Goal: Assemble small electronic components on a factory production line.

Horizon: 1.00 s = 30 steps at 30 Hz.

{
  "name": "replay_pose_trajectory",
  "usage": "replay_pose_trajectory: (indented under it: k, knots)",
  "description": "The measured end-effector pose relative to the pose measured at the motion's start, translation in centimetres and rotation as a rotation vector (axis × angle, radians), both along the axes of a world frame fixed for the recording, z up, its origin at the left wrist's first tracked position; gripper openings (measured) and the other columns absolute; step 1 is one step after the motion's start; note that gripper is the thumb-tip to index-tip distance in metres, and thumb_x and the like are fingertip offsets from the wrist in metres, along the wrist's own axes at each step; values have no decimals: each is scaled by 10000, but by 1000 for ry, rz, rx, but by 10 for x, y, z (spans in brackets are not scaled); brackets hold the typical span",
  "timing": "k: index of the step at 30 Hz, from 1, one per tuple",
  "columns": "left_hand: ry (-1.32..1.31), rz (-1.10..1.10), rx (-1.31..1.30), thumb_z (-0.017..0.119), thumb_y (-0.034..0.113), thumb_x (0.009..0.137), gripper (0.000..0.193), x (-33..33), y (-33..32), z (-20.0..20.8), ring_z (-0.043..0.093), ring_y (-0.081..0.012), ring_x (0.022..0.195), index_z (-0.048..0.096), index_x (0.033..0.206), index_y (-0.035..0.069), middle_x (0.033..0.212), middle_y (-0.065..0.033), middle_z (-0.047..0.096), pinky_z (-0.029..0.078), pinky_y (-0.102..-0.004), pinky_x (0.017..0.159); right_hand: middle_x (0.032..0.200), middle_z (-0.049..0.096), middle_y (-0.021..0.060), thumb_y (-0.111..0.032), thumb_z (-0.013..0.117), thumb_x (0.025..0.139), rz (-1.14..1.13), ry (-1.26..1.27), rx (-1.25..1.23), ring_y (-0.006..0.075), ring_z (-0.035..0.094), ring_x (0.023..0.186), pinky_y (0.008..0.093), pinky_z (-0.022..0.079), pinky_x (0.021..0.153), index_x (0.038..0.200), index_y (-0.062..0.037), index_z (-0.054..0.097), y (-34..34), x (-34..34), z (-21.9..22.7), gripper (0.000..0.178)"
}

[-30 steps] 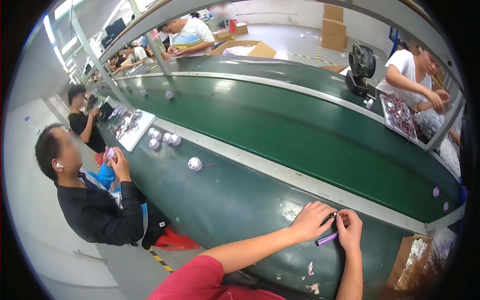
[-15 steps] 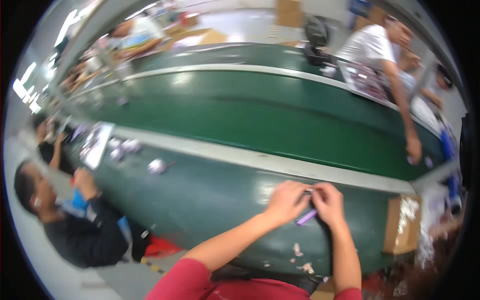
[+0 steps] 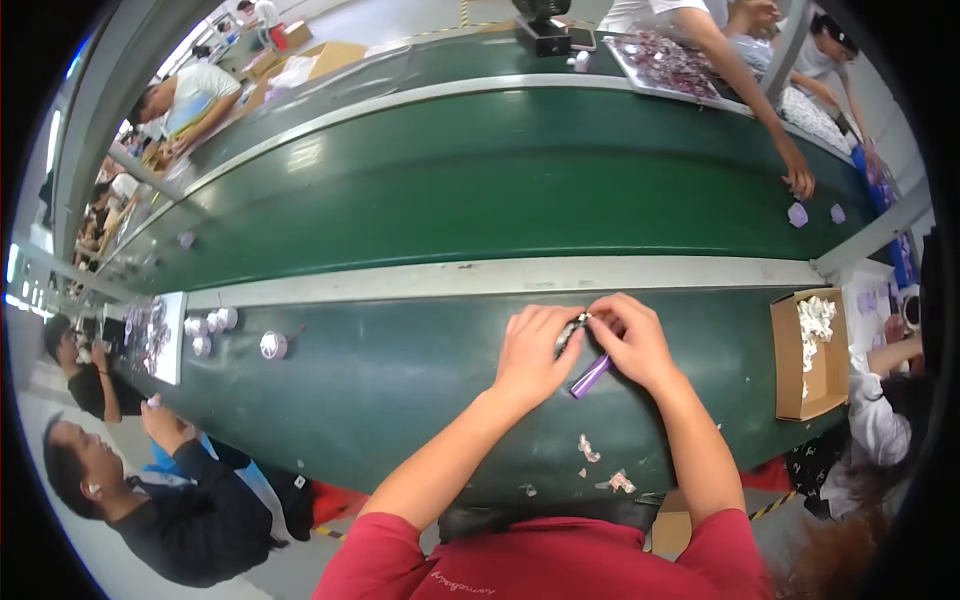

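Over the near green work surface (image 3: 430,400), my two hands are together, fingertips almost meeting. My left hand (image 3: 535,350) is closed around a small dark, silvery piece (image 3: 570,331), partly covered by the fingers. The bent fingers of my right hand (image 3: 636,343) pinch at a whitish end of this piece. A purple strip-like thing with a pale stripe (image 3: 590,378) shows just below the right fingers; whether the hand holds it or it lies on the surface, I cannot tell. Crumpled pale scraps (image 3: 588,447) lie nearer to me, between my forearms.
A cardboard box (image 3: 787,360) with crumpled silvery foil stands right. Several round lilac-and-silver pieces (image 3: 273,345) sit left, beside a white tray (image 3: 172,340). Beyond a pale rail (image 3: 480,276) runs a green belt (image 3: 480,190); a co-worker's hand (image 3: 797,178) reaches over it near lilac pieces.
The view has tipped downward and sharpened. My hands remain together at the small piece, with the purple strip still below them. The co-worker's hand at the far right has drawn back from the lilac pieces.
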<state>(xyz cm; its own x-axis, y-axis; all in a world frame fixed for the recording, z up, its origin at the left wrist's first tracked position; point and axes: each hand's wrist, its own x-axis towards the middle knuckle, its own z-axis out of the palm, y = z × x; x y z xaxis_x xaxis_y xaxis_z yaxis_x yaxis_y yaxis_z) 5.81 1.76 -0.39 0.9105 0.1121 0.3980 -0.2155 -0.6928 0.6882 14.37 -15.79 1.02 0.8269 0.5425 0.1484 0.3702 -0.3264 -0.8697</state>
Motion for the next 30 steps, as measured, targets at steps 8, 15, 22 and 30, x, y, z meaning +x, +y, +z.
replay_pose_trajectory:
  k: [8, 15, 22, 30]
  knots:
    - [50, 62, 47, 713, 147, 893, 284, -12, 18, 5, 644, -298, 1042, 711, 1173, 97, 1086, -80, 722, 462, -418, 895, 874, 653, 73, -54, 713, 915, 91, -42, 82, 142, 640, 720, 286, 527, 651, 1033, 0, 683, 24, 0, -10, 133]
    - [13, 42, 46, 699, 90, 901, 281, -7, 15, 10, 651, -273, 1027, 705, 1182, 72, 1083, -81, 716, 462, -393, 912, 866, 648, 63, -43, 713, 924, 88, -13, 100, 127, 633, 715, 276, 523, 641, 1019, 12, 677, 21, 0, -6, 116]
    - [75, 65, -39, 763, 127, 841, 351, -9, 13, 11, 654, -249, 995, 649, 1168, 69, 1014, -59, 697, 454, -393, 874, 846, 644, 79, -64, 719, 926, 0, -11, 135, 150, 639, 700, 297, 522, 641, 965, 6, 659, 25, -6, -8, 100]
    - [59, 77, -26, 763, 77, 835, 290, -9, 14, 7, 659, -253, 950, 631, 1094, 66, 991, -70, 692, 457, -395, 857, 821, 659, 34, -57, 742, 912, -34, 70, 169, 75, 595, 672, 241, 496, 614, 981, 9, 678, 26, -3, -5, 115]
